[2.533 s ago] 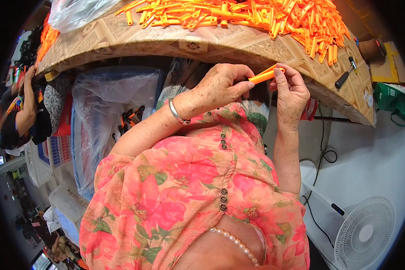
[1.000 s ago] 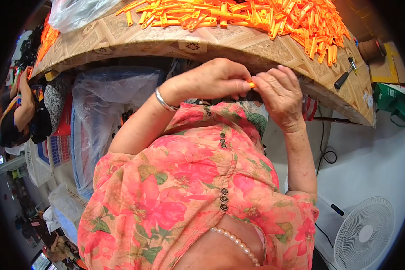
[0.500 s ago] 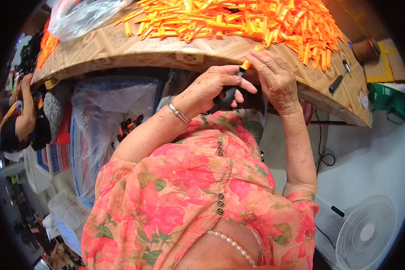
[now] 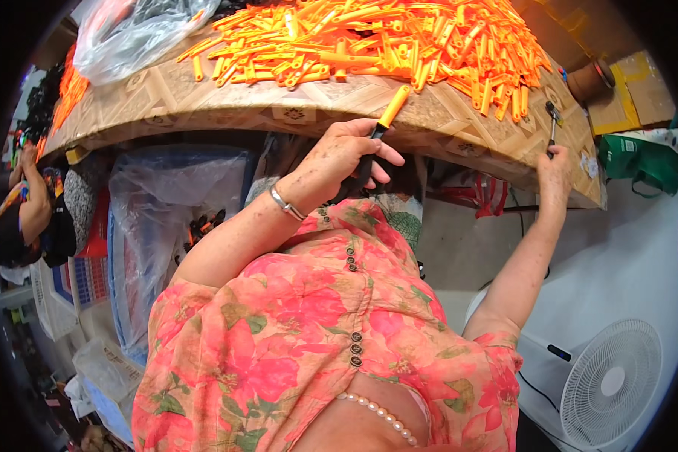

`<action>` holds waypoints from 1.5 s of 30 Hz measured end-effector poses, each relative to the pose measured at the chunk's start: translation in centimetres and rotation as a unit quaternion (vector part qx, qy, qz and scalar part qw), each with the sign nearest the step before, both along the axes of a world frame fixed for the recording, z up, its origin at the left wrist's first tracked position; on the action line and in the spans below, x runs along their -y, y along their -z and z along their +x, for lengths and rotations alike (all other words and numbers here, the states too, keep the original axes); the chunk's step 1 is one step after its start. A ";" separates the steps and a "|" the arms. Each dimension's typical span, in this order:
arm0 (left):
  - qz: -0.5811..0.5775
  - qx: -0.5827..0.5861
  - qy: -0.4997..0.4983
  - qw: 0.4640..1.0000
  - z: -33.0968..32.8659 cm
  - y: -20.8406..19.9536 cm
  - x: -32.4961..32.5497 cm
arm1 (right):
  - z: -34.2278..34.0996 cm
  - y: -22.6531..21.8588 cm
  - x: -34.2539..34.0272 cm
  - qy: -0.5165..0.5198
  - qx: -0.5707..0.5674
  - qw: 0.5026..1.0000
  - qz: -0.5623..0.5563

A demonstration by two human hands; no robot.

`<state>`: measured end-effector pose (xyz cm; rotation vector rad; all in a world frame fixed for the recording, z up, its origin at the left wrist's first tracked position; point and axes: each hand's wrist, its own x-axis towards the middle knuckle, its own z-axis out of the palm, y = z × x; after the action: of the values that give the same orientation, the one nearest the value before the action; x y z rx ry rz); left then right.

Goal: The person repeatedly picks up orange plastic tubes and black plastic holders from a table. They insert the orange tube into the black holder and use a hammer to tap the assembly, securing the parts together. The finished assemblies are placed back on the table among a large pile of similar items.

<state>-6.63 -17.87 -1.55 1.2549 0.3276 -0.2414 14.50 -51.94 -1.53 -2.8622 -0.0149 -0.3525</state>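
Note:
My left hand (image 4: 346, 160) is closed around a dark part with an orange plastic handle piece (image 4: 394, 107) fitted on its end. That orange piece points up and away, just over the table's near edge. The dark part's lower end is mostly hidden by my fingers. At the right end of the table, my right hand (image 4: 554, 172) grips the black handle of a small hammer (image 4: 552, 120), whose metal head lies toward the far side. A large heap of similar orange plastic pieces (image 4: 354, 49) covers the far side of the table (image 4: 226, 96).
A clear plastic bag (image 4: 132, 41) lies on the table at far left. Below it stands a blue crate (image 4: 117, 248) lined with plastic. A brown spool (image 4: 589, 77), cardboard box (image 4: 640, 90) and green bag (image 4: 642, 162) sit at right; a white fan (image 4: 612, 380) stands lower right. Another person (image 4: 29, 211) works at left.
My right hand has left the orange piece, moved right and taken hold of the hammer that lay on the table. My left hand still holds the dark part with its orange piece.

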 end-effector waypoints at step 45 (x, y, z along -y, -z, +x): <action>-0.050 -0.035 -0.052 0.997 0.2 -0.7 0.2 | -15.6 -1.4 -13.5 -0.361 -0.102 0.892 0.254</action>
<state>-6.45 -18.06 -0.86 1.1293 0.4347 -0.2107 -1.08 -38.40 -0.12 -2.1554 -0.7949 0.0945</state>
